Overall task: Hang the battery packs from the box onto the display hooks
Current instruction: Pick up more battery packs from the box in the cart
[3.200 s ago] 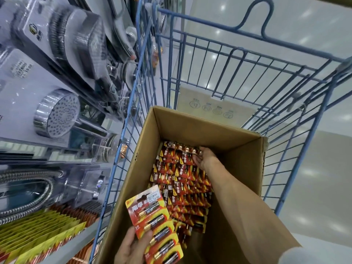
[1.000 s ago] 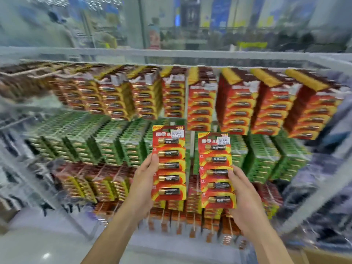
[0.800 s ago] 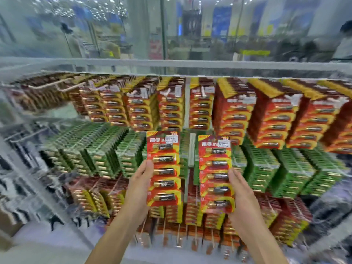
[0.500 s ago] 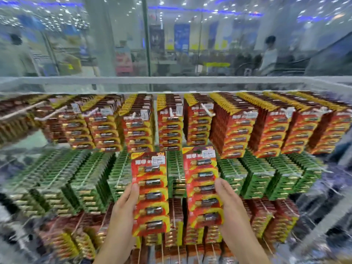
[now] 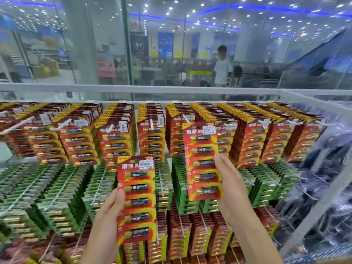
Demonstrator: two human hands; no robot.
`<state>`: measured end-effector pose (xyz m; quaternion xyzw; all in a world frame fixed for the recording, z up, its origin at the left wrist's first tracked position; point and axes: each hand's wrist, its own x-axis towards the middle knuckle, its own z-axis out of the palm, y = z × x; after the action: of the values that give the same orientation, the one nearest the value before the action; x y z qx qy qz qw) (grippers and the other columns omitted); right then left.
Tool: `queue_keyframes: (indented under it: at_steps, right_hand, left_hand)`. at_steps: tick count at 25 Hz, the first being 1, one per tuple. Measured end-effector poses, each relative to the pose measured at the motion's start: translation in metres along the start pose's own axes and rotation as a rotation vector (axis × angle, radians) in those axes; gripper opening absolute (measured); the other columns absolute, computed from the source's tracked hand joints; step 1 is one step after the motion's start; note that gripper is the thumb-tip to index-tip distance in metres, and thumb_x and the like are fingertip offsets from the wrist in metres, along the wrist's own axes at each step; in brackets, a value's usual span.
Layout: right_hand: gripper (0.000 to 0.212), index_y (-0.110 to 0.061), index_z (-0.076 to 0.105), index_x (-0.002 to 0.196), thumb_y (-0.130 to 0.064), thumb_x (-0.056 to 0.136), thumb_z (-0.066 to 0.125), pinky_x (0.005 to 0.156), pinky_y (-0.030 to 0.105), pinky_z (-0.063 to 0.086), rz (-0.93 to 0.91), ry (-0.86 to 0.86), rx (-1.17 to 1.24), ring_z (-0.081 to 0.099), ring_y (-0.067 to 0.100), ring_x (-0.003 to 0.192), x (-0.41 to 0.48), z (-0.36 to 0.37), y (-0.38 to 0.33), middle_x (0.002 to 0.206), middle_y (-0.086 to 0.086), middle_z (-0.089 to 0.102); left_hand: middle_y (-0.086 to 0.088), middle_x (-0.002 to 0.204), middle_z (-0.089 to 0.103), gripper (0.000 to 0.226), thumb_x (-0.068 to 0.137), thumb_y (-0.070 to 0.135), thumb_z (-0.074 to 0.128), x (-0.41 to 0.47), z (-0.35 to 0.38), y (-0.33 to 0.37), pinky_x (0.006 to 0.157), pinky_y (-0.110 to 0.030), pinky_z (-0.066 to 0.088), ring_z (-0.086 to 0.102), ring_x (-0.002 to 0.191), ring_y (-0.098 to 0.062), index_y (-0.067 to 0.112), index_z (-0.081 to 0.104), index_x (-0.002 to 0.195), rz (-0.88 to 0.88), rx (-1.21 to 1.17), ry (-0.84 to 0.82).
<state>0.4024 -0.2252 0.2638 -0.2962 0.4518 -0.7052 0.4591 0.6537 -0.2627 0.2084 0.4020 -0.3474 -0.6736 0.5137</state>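
While both packs are flat, glossy red-and-yellow cards of five blistered cells, the left hand (image 5: 108, 212) pinches the left pack (image 5: 136, 199) at its edge, before the green row (image 5: 57, 187); the right hand (image 5: 231, 185) pinches the right pack (image 5: 202, 161) before the red row (image 5: 253, 141), near a white hook (image 5: 185, 119).

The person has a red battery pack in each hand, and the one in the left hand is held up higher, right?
Not quite. The head view shows the right hand holding the higher pack, up by the top row of red packs. The left hand holds the lower pack, down in front of the green packs. Each hand does have one red pack.
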Motion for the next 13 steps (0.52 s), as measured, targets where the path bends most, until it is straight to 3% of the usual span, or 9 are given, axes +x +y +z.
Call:
queue_keyframes:
  at_steps: [8,13]
  right_hand:
    - [0.026,-0.025,0.069,0.123,-0.036,0.103,0.056,0.064,0.037,0.059,0.053,-0.014,-0.002,0.078,0.021,0.089,0.014,-0.003,0.006,0.103,-0.002,0.08]
    - [0.018,-0.028,0.071,0.105,-0.034,0.104,0.054,0.057,0.032,0.057,0.08,-0.024,-0.02,0.077,0.014,0.075,0.023,0.001,0.009,0.087,-0.007,0.08]
  left_hand:
    - [-0.01,0.12,0.077,0.045,0.097,0.045,0.056,0.006,0.019,0.004,0.094,-0.057,0.056,0.075,0.105,-0.037,0.027,0.063,0.137,0.03,0.02,-0.011]
    - [-0.008,0.118,0.077,0.043,0.097,0.045,0.054,0.01,0.038,0.018,0.093,-0.054,0.057,0.076,0.105,-0.033,0.026,0.066,0.133,0.111,0.087,-0.033]
